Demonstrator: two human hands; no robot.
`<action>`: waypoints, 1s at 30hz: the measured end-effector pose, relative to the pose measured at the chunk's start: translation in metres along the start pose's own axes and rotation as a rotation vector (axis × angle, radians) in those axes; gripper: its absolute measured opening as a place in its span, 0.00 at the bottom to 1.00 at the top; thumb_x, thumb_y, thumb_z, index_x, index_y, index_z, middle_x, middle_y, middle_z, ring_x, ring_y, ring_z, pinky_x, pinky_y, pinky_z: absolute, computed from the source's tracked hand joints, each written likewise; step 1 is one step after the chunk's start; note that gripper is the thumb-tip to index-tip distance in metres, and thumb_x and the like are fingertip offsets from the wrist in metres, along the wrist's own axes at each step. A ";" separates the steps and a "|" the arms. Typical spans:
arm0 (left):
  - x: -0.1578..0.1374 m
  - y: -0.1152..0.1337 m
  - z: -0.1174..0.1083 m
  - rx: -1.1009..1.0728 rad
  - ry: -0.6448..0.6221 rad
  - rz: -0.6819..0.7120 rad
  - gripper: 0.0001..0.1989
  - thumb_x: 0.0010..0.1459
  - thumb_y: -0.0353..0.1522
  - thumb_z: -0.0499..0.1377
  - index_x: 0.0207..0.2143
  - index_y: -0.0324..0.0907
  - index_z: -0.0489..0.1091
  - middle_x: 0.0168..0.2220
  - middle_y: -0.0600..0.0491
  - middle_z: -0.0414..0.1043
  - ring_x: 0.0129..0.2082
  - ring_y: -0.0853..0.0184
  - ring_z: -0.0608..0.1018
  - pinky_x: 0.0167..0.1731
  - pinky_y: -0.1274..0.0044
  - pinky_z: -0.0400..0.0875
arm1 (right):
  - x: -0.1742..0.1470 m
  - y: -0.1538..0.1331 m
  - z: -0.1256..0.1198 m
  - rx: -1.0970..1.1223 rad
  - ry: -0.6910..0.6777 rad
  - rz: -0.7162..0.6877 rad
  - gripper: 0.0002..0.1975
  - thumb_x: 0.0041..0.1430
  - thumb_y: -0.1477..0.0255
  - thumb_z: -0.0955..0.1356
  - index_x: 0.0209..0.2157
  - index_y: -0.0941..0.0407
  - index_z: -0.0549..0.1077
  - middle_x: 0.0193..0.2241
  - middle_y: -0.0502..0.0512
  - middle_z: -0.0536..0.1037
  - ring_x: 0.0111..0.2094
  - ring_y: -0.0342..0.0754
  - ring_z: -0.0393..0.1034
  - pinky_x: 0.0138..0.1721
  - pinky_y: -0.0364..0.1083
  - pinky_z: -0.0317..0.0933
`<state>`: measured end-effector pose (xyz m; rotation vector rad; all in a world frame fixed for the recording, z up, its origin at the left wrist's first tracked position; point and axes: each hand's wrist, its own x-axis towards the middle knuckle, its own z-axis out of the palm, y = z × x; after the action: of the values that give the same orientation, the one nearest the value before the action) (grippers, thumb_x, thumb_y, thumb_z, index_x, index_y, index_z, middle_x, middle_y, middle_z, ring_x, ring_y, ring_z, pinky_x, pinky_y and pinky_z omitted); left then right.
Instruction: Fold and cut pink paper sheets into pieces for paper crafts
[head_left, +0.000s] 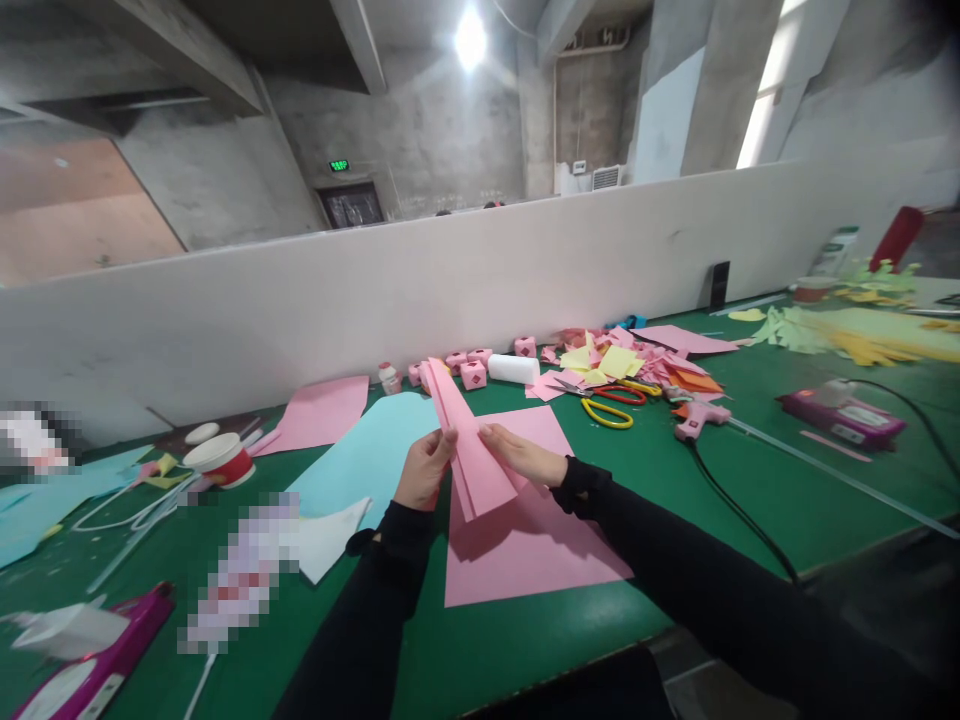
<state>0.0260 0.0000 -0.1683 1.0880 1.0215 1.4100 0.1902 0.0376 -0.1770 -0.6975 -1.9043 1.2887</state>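
A folded strip of pink paper [480,470] is held up at a slant between both hands, with lengthwise creases along its left side. My left hand [426,470] pinches its left edge between thumb and fingers. On the opposite edge, my right hand [523,456] grips the strip with the thumb on top; its other fingers are partly hidden behind the paper. Beneath them a flat pink sheet [540,570] lies on the green table [750,500]. A light blue sheet [367,450] lies to the left of the strip.
Yellow-handled scissors [607,413] and a pink glue gun [701,418] with a cord lie right of the hands. Behind stand small pink paper cubes [473,375], a white roll [514,369] and paper scraps. A paper cup [221,460] stands left. A white partition [420,290] borders the table.
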 end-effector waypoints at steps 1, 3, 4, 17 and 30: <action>0.000 0.001 0.001 -0.004 0.003 0.001 0.26 0.39 0.50 0.68 0.30 0.37 0.73 0.22 0.51 0.74 0.29 0.61 0.77 0.30 0.73 0.69 | 0.000 0.000 0.000 0.005 -0.003 -0.011 0.30 0.58 0.44 0.56 0.43 0.54 0.72 0.42 0.56 0.74 0.49 0.51 0.65 0.57 0.54 0.56; 0.000 0.001 0.001 0.010 0.017 0.015 0.27 0.37 0.52 0.68 0.27 0.38 0.72 0.22 0.52 0.73 0.28 0.61 0.76 0.28 0.74 0.68 | 0.000 -0.002 0.000 0.026 -0.023 -0.024 0.32 0.57 0.43 0.57 0.45 0.54 0.72 0.46 0.56 0.74 0.52 0.53 0.64 0.60 0.55 0.52; 0.000 0.001 0.000 0.028 0.028 0.028 0.27 0.36 0.53 0.68 0.25 0.38 0.71 0.21 0.52 0.72 0.27 0.62 0.76 0.27 0.75 0.67 | 0.000 -0.003 0.000 0.045 -0.041 -0.016 0.33 0.56 0.43 0.58 0.47 0.54 0.73 0.48 0.56 0.74 0.55 0.54 0.62 0.62 0.56 0.49; -0.001 0.003 0.001 0.069 0.034 0.039 0.28 0.35 0.54 0.67 0.21 0.40 0.65 0.19 0.56 0.66 0.23 0.68 0.70 0.23 0.77 0.62 | -0.003 -0.006 -0.006 0.415 -0.123 0.424 0.37 0.58 0.42 0.55 0.56 0.54 0.66 0.39 0.57 0.78 0.37 0.48 0.73 0.39 0.45 0.66; 0.003 -0.004 -0.005 0.160 0.088 -0.097 0.24 0.38 0.49 0.68 0.19 0.39 0.66 0.17 0.57 0.64 0.19 0.71 0.68 0.21 0.78 0.62 | 0.007 0.004 -0.026 0.496 0.074 0.520 0.34 0.56 0.44 0.61 0.52 0.55 0.64 0.38 0.57 0.75 0.25 0.42 0.67 0.24 0.41 0.62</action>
<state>0.0219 0.0032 -0.1727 1.0836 1.2514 1.3247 0.2068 0.0583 -0.1728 -0.9854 -1.2933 1.9337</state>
